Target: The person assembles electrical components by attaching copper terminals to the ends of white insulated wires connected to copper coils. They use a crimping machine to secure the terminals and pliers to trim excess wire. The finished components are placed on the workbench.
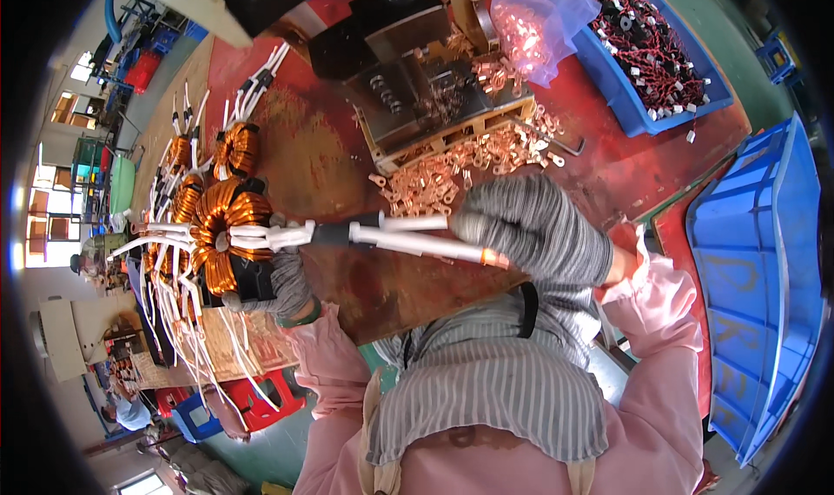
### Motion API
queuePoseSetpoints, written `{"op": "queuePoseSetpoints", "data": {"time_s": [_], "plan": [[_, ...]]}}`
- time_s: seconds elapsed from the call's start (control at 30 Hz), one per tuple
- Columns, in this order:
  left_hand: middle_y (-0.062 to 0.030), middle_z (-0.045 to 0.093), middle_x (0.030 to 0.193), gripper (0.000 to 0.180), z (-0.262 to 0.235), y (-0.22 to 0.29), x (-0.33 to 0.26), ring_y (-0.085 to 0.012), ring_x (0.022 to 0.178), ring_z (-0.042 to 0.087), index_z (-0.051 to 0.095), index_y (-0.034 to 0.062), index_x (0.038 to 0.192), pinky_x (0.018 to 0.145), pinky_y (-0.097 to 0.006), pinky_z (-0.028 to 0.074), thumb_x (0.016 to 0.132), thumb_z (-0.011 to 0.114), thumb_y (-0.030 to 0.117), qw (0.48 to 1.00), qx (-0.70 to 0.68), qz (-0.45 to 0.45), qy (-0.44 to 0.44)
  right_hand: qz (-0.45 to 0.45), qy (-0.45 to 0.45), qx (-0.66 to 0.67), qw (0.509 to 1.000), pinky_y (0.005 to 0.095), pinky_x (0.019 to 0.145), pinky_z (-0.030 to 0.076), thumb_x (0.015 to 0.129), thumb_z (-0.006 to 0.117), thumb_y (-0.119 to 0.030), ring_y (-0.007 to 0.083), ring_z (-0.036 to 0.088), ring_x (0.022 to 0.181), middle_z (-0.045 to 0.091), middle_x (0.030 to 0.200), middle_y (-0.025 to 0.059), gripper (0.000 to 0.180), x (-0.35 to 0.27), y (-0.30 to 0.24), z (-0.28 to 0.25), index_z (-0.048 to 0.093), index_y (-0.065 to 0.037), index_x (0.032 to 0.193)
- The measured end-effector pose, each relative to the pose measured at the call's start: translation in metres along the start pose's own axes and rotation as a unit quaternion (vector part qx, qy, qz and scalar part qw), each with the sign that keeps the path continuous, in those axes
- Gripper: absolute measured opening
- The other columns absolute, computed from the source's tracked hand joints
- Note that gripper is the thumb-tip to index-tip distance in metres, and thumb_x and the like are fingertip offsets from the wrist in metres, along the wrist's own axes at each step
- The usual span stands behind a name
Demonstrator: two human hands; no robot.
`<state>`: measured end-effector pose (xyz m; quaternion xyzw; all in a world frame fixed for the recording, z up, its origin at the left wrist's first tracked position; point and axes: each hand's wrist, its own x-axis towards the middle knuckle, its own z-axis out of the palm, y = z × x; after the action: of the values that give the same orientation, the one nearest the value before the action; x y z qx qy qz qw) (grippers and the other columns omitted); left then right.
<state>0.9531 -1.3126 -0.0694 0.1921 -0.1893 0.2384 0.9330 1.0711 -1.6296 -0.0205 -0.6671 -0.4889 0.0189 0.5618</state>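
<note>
My left hand, in a grey knitted glove, grips the lower side of a copper-wound ring coil. From the coil's middle, white-sleeved leads run right through a black sleeve and split in two. The upper white lead reaches the fingertips of my right hand, which is also gloved and closed around its end. Below it the lower lead ends in a bare copper-coloured tip, next to the right hand. What lies inside the right hand's fingers is hidden.
A dark metal press stands at the far middle, with loose copper ring terminals heaped before it. More coils with white leads lie at the left. A clear bag, a blue bin of wired parts and a blue crate are at the right.
</note>
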Motion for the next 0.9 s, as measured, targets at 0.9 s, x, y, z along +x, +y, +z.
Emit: {"op": "queuePoseSetpoints", "data": {"time_s": [0.9], "plan": [[-0.0097,0.058,0.102,0.045,0.1,0.055,-0.148,-0.0257,0.085,0.061,0.054,-0.0021,0.109,0.08,-0.04,0.05,0.085,0.061,0.035,0.585,0.723,-0.109,0.352,-0.197,-0.04,-0.025,0.979,0.0388,0.075,0.052,0.081,0.056,-0.008,0.0293,0.063,0.086,0.061,0.106,0.0136,0.038,-0.049,0.066,0.04,0.053,-0.007,0.119]]}}
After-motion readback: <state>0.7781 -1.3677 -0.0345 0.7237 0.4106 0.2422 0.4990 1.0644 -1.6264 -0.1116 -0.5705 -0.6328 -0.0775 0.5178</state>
